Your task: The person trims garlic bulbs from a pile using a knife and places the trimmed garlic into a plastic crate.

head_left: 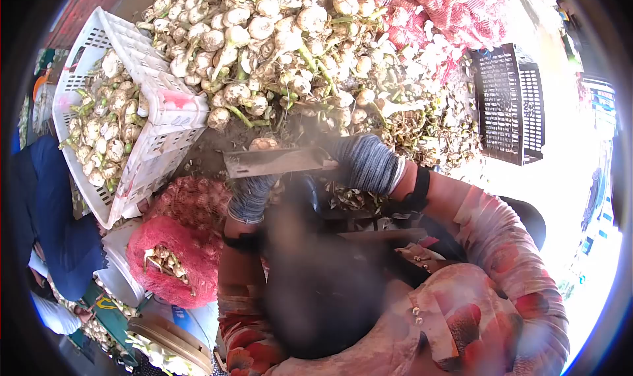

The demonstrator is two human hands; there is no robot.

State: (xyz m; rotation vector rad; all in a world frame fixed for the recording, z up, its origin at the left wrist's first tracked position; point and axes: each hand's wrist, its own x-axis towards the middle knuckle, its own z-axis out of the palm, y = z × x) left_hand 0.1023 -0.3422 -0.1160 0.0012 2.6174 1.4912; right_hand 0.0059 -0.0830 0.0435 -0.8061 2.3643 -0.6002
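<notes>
My right hand (356, 163), in a grey-blue knit glove, is closed around the handle end of a wide-bladed knife (273, 162). Its blade points left and lies across the view of my left hand (252, 196), which wears a similar glove. Just past the blade, a garlic bulb (264, 143) shows at my left hand's fingers, apparently held there. The blade hides most of those fingers, and whether the edge touches the bulb is not visible. Beyond both hands rises a large heap of garlic bulbs (260, 28) with green stems.
To the left, a white plastic crate (178, 107) holds more bulbs, above a red mesh sack (142, 244). Trimmed stems and peel (435, 128) lie right of the heap, beside a black crate (499, 105). Another person's dark sleeve (56, 211) is at far left. Pink mesh sacks (455, 10) lie behind.
</notes>
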